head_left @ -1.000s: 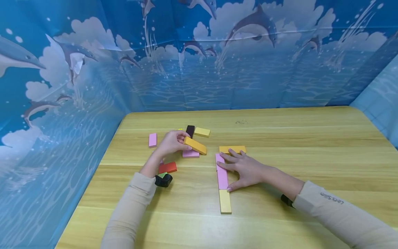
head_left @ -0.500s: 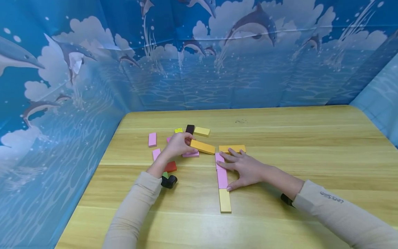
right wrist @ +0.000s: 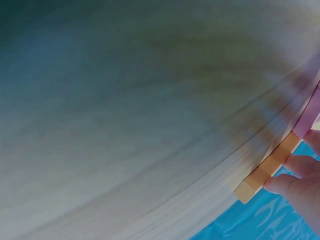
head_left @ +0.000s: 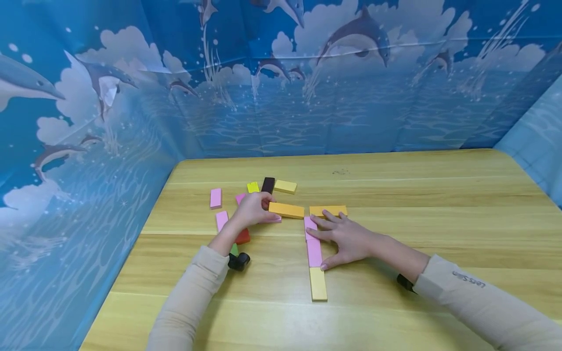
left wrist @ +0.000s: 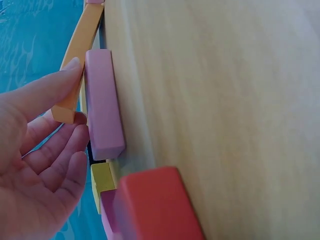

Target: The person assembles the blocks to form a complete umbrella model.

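My left hand [head_left: 253, 210] pinches an orange block [head_left: 286, 210] by its left end, thumb on the near side. The block's right end is close to the top of a column made of two pink blocks [head_left: 313, 252] and a pale yellow block [head_left: 318, 284]. A second orange block [head_left: 328, 210] lies crosswise at the column's top right. Spread over these, my right hand [head_left: 349, 237] touches the second orange block and the pink ones with its fingertips; the right wrist view shows fingers [right wrist: 300, 165] against the orange block. In the left wrist view, a pink block [left wrist: 104, 105] lies beside the held block.
Loose blocks lie around the left hand: pink [head_left: 215, 198], bright yellow [head_left: 252, 187], black [head_left: 268, 185], pale yellow [head_left: 285, 186], red [head_left: 243, 237] and green [head_left: 234, 249]. A blue dolphin-printed cloth [head_left: 281, 117] rises behind the wooden table [head_left: 417, 195] and along its left side.
My left hand has moved right with the orange block, bringing it from a slant to nearly level with the other orange block. The right hand has stayed in place.
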A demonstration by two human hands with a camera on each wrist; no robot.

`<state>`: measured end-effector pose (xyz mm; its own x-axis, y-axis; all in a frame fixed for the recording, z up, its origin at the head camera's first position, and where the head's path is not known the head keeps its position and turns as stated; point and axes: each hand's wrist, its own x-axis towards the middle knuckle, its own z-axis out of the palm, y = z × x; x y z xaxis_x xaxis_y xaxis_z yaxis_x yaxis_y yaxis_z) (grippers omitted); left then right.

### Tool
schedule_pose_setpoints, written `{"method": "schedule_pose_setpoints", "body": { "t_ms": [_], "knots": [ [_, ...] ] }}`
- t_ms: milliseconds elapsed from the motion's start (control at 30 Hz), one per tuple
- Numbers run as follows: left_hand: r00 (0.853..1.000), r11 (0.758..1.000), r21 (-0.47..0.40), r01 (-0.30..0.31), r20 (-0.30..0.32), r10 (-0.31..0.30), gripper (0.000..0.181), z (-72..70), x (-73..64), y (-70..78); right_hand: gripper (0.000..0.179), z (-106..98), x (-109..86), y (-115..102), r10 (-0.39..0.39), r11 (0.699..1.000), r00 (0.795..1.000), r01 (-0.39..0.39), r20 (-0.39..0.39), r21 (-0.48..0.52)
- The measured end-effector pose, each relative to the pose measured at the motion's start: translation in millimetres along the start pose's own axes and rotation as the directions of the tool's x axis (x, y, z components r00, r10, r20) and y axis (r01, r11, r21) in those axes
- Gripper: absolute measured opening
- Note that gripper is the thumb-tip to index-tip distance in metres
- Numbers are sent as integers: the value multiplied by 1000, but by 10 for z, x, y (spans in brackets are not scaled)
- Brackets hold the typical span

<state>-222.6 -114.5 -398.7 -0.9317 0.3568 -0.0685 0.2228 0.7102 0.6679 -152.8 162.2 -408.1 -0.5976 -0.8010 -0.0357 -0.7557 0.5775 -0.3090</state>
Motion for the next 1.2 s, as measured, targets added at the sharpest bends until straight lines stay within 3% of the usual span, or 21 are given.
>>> {"method": "schedule_pose_setpoints", "body": {
  "t_ms": [200, 767, 1200],
  "knots": [
    [1000, 999, -35, -14, 2, 14, 42, 36, 1, -17, 87, 2, 0, -10, 7, 1000, 1000, -7, 10, 0],
    [998, 998, 25, -60, -4, 61, 39, 94, 30, -11, 86, -5, 0, -17, 0, 1000, 1000, 0, 1, -6],
    [994, 996, 23, -84, 75, 82, 53, 6, -24, -108, 87, 4, -6, 0, -1, 1000, 1000, 1, -1, -9]
  ]
}}
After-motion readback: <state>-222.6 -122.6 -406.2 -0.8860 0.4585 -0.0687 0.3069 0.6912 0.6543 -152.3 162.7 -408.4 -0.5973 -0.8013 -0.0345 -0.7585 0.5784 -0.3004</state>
